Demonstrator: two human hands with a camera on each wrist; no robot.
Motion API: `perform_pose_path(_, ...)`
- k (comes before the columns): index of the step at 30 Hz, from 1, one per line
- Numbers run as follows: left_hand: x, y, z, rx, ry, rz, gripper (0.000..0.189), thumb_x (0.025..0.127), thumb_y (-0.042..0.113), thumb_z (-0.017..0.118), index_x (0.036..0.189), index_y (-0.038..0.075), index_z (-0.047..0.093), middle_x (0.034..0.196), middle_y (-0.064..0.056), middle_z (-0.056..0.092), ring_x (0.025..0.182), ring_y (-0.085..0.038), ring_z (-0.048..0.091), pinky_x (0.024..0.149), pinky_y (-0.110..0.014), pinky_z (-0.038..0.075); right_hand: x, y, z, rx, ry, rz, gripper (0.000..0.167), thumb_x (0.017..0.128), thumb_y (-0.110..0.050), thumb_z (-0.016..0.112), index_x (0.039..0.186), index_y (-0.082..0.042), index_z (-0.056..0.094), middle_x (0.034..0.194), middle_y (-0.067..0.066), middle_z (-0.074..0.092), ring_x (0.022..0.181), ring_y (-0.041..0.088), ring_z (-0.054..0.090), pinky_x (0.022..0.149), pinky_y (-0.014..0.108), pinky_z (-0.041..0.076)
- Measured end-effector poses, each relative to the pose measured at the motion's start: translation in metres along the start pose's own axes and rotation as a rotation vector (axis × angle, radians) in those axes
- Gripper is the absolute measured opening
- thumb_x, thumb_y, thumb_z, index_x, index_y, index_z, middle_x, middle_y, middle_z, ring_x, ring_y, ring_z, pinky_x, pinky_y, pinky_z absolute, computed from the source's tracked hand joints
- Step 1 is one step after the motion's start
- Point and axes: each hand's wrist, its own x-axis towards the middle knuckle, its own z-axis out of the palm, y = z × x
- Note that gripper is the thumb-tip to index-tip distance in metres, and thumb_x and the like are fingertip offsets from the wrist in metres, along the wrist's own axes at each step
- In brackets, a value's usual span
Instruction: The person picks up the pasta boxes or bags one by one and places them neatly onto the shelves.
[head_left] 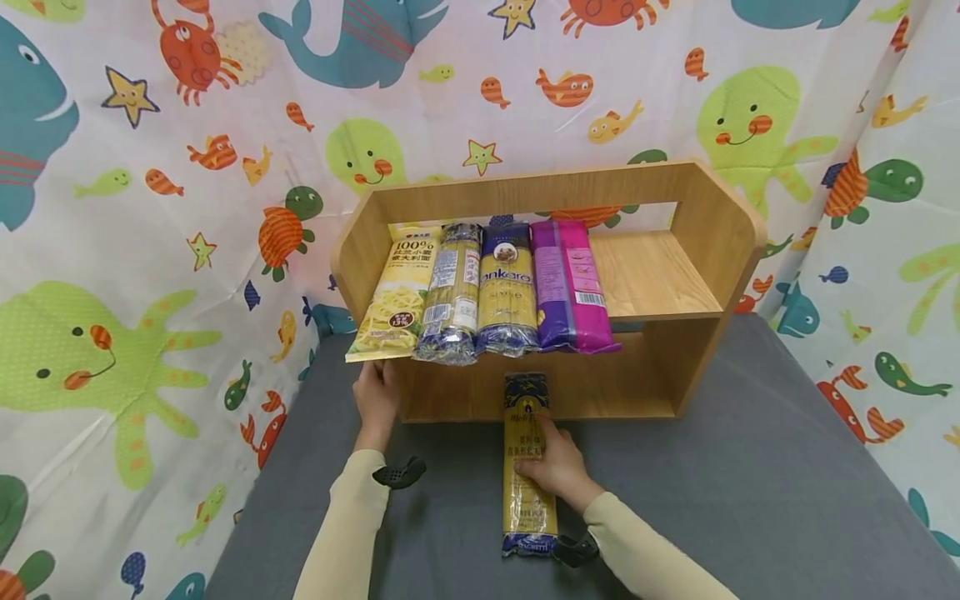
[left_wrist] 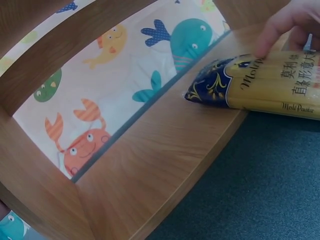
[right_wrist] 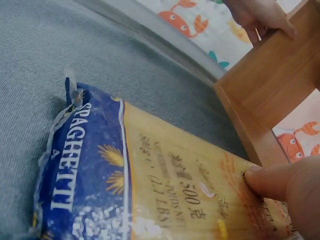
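Observation:
A long pack of spaghetti (head_left: 527,508) with dark blue ends lies lengthwise in front of the wooden shelf (head_left: 652,271). My right hand (head_left: 557,462) grips the pack across its middle, with the thumb on the near side. In the left wrist view, the pack's far end (left_wrist: 210,87) is over the front edge of the lower board (left_wrist: 165,145). At the shelf's left side, my left hand (head_left: 377,398) holds the side panel, fingers bent over its edge in the right wrist view. Part of that hand is hidden below the upper packs in the head view.
Side by side on the upper board are a yellow pasta pack (head_left: 397,292), two clear-and-blue pasta packs (head_left: 450,292) (head_left: 507,287) and a purple-pink pack (head_left: 572,283). Their near ends overhang the board. Grey cloth (head_left: 750,500) covers the table; a patterned curtain (head_left: 465,108) hangs behind.

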Motion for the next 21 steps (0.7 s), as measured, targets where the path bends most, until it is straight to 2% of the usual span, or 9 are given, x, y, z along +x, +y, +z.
perform_pose_path(6, 0.0010, -0.0012, -0.0002, 0.001, 0.013, 0.009, 0.028, 0.105, 0.014, 0.051, 0.079, 0.006, 0.045, 0.066, -0.007, 0.044, 0.058, -0.020, 0.042, 0.056, -0.032, 0.030, 0.0001, -0.0055, -0.0026, 0.024, -0.012, -0.034, 0.088, 0.073, -0.020, 0.087, 0.150, -0.011, 0.045, 0.110, 0.022, 0.065, 0.091, 0.029, 0.060, 0.079, 0.047, 0.051)
perform_pose_path(13, 0.0013, -0.0008, -0.0008, -0.002, 0.010, 0.005, 0.028, 0.105, 0.013, 0.051, 0.078, 0.007, 0.046, 0.065, -0.007, 0.044, 0.057, -0.021, 0.043, 0.056, -0.033, 0.031, 0.0010, -0.0068, -0.0057, 0.047, -0.032, -0.038, 0.089, 0.073, -0.016, 0.088, 0.150, -0.009, 0.044, 0.120, 0.026, 0.067, 0.092, 0.031, 0.064, 0.082, 0.047, 0.053)
perform_pose_path(21, 0.0006, -0.0011, -0.0008, 0.007, 0.009, 0.007, 0.028, 0.105, 0.013, 0.052, 0.078, 0.008, 0.045, 0.065, -0.009, 0.046, 0.057, -0.022, 0.044, 0.056, -0.033, 0.032, -0.0025, -0.0055, -0.0089, 0.058, -0.052, -0.019, 0.089, 0.073, -0.014, 0.088, 0.151, -0.009, 0.044, 0.121, 0.027, 0.067, 0.089, 0.030, 0.062, 0.078, 0.044, 0.053)
